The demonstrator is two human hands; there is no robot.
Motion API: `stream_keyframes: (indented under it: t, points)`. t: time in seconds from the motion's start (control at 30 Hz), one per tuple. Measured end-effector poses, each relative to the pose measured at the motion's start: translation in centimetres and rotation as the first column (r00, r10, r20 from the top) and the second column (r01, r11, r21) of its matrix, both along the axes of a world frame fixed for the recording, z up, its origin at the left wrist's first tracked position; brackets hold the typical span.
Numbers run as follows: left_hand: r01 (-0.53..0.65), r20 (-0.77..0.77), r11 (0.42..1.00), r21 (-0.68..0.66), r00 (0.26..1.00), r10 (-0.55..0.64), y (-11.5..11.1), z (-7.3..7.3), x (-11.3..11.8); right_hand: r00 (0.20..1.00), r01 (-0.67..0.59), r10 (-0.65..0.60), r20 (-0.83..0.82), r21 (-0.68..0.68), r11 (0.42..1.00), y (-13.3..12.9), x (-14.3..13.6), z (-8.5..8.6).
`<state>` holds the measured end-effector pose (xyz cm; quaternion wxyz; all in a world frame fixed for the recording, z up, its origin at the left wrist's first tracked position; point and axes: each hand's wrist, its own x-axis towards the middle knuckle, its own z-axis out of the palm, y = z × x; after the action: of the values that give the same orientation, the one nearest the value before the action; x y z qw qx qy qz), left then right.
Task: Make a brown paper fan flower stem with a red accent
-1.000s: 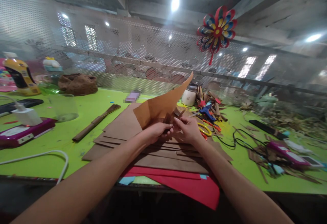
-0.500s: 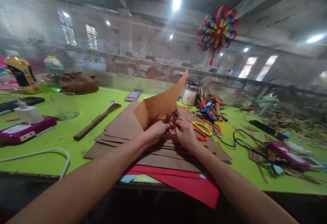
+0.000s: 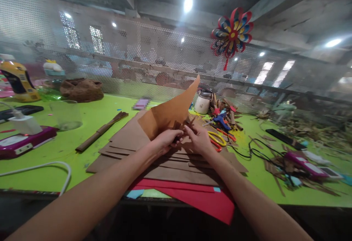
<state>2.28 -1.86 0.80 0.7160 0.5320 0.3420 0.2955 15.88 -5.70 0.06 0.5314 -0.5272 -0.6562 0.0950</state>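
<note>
Over a stack of brown paper sheets (image 3: 162, 171), my two hands work close together. My left hand (image 3: 169, 140) is closed round the lower end of some brown paper strips (image 3: 178, 124). To its right, my right hand (image 3: 200, 138) pinches thin brown pieces at thumb and fingertips, and their exact shape is hard to make out. Behind the hands a curved orange-brown paper sheet (image 3: 173, 110) rises to a point. Scissors with a yellow and orange handle (image 3: 217, 138) lie just right of my right hand. Red paper (image 3: 203, 198) sticks out beneath the stack.
On the green table (image 3: 93, 120) lies a rolled brown paper bundle (image 3: 100, 132). A clear cup (image 3: 66, 118) and a purple power strip (image 3: 30, 142) stand left. A white jar (image 3: 202, 102), a blue glue gun (image 3: 222, 120), cables and paper scraps (image 3: 277, 171) crowd the right.
My right hand has drawn slightly apart from my left, and thin brown pieces now show above its fingertips. The whole view has shifted a little.
</note>
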Motion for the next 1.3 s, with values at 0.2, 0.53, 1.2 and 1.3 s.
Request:
stream_keyframes:
  t: [0.2, 0.53, 1.2, 1.3]
  points:
    - [-0.050, 0.216, 0.988, -0.143, 0.973, 0.081, 0.8, -0.2, -0.1, 0.823, -0.331, 0.149, -0.549, -0.249, 0.910, 0.2, 1.4, 0.5]
    - [0.137, 0.428, 0.986, -0.092, 0.900, -0.086, 0.3, 0.7, -0.4, 0.873, -0.414, 0.223, -0.433, -0.420, 0.808, -0.7, 0.3, 0.5]
    - [0.216, 0.365, 0.975, -0.048, 0.913, -0.184, 0.1, -0.3, 0.0, 0.967, -0.193, 0.146, -0.210, -0.225, 0.955, -1.0, -0.6, 0.6]
    - [0.217, 0.372, 0.976, 0.010, 0.905, -0.205, 0.0, -0.4, 0.2, 0.951, -0.223, 0.153, -0.267, -0.257, 0.940, -1.2, -0.9, 0.7]
